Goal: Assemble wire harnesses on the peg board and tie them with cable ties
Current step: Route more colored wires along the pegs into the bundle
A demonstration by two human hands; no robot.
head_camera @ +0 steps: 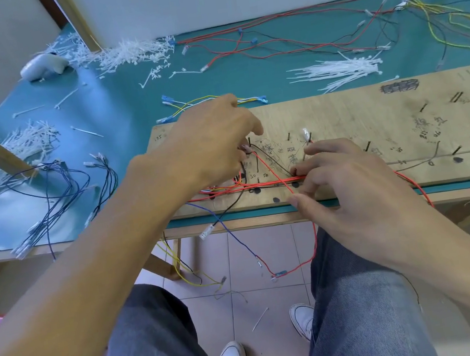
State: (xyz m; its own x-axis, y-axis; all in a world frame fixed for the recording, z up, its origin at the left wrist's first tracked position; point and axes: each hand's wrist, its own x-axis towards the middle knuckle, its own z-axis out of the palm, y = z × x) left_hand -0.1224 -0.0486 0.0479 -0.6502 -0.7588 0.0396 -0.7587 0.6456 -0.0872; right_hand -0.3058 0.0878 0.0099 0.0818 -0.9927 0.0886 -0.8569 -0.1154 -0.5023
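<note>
A wooden peg board (372, 126) with black pegs and pen marks lies at the table's front edge. Red wires (262, 185) run along its near edge, with black, blue and orange ones crossing them. My left hand (213, 144) is over the board's left part, its fingertips curled down at a peg where a black and a red wire meet. My right hand (346, 173) rests on the board, its fingers pressing the red wire bundle and its thumb at the board's edge. A bundle of white cable ties (342, 70) lies behind the board.
Loose red and black wires (284, 45) and yellow ones (454, 23) lie at the back of the teal table (114, 110). Cut tie scraps (123, 54) pile up at the back left. Blue wires (56, 192) lie at the left. Wire ends (236, 238) hang over my knees.
</note>
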